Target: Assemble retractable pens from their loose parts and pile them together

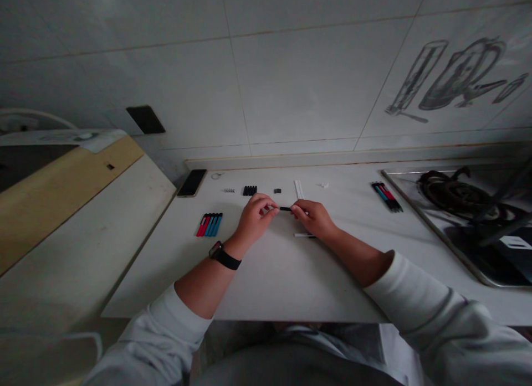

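Observation:
Above the middle of the white counter (266, 286), a short black pen part (285, 209) spans the gap between my two hands. The fingertips of my left hand (256, 217) are pinched at its left end. My right hand (315, 217) grips the other end between thumb and finger. Just below my right hand lies a thin white tube (302, 235) with a dark end, partly hidden. Behind my hands sit black pen grips (250, 190), small dark pieces (277, 191) and slim white refills (298, 188). Red and blue pen barrels (209, 225) lie left of my left hand.
Small springs (229, 190) and tiny white parts (324, 185) lie along the back. A phone (192, 183) rests at the back left, near a ring (216, 176). Several pens (387, 197) lie to the right, beside a gas stove (449, 247). A tiled wall rises behind.

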Action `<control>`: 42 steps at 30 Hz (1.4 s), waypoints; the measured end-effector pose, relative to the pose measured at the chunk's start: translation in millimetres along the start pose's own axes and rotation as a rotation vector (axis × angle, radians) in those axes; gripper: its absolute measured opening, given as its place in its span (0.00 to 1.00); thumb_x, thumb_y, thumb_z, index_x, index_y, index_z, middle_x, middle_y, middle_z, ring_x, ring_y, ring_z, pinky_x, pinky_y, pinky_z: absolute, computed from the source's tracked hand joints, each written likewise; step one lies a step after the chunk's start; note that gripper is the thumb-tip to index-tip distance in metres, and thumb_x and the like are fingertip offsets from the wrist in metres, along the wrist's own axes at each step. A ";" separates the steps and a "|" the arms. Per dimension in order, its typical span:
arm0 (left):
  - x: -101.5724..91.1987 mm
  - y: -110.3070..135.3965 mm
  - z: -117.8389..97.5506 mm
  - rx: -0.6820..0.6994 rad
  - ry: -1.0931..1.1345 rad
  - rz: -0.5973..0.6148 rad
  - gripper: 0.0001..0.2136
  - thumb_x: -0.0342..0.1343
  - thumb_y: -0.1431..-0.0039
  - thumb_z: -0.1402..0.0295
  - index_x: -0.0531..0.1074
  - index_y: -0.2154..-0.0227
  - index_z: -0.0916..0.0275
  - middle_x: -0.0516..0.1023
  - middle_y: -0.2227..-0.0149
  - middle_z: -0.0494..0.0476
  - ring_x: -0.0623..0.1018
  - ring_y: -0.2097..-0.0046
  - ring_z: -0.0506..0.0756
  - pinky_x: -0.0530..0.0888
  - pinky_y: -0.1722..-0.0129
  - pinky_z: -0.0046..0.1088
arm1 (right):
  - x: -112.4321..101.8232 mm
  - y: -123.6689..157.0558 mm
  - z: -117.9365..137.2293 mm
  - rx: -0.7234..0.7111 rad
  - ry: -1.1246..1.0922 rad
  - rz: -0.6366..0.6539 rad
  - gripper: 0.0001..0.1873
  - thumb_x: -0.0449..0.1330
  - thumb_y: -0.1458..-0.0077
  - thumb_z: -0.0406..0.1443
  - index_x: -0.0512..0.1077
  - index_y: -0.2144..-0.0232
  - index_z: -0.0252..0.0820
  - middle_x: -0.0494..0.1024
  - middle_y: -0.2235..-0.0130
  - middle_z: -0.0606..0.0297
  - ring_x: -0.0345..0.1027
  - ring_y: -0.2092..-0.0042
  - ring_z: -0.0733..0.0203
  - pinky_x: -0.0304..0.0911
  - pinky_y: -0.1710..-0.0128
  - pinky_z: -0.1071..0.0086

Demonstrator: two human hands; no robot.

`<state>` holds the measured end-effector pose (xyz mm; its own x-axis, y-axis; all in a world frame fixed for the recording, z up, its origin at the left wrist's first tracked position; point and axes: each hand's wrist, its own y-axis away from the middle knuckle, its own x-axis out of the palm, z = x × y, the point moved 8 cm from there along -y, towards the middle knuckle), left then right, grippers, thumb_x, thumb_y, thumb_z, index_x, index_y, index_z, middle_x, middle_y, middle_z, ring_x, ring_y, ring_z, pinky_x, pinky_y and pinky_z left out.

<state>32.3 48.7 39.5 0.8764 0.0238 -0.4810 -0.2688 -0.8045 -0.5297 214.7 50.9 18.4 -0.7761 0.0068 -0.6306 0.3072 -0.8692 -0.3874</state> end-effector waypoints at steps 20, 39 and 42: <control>-7.3 0.3 -5.9 0.077 -0.169 -0.090 0.04 0.65 0.40 0.72 0.78 0.64 0.58 0.74 0.52 0.58 0.75 0.47 0.59 0.73 0.43 0.46 | -1.8 0.9 6.1 -0.122 -0.035 -0.019 0.09 0.58 0.34 0.42 0.74 0.57 0.44 0.77 0.59 0.58 0.73 0.59 0.57 0.71 0.58 0.63; -4.5 2.1 -1.3 0.056 -0.276 -0.071 0.02 0.65 0.40 0.70 0.79 0.66 0.56 0.69 0.36 0.57 0.63 0.30 0.64 0.57 0.30 0.60 | -1.9 2.4 8.3 -0.179 -0.023 -0.040 0.06 0.59 0.35 0.38 0.72 0.56 0.46 0.74 0.58 0.59 0.72 0.58 0.57 0.73 0.58 0.62; -4.2 2.2 0.2 0.043 -0.271 -0.067 0.02 0.66 0.40 0.70 0.79 0.66 0.56 0.70 0.36 0.57 0.64 0.31 0.64 0.58 0.30 0.58 | -1.7 2.9 8.9 -0.189 -0.014 -0.043 0.08 0.61 0.37 0.37 0.71 0.55 0.46 0.74 0.57 0.59 0.72 0.57 0.56 0.73 0.59 0.62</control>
<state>28.0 46.9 40.2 0.7552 0.2386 -0.6105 -0.2358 -0.7701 -0.5927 212.0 44.0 24.3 -0.7979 0.0337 -0.6018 0.3705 -0.7601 -0.5338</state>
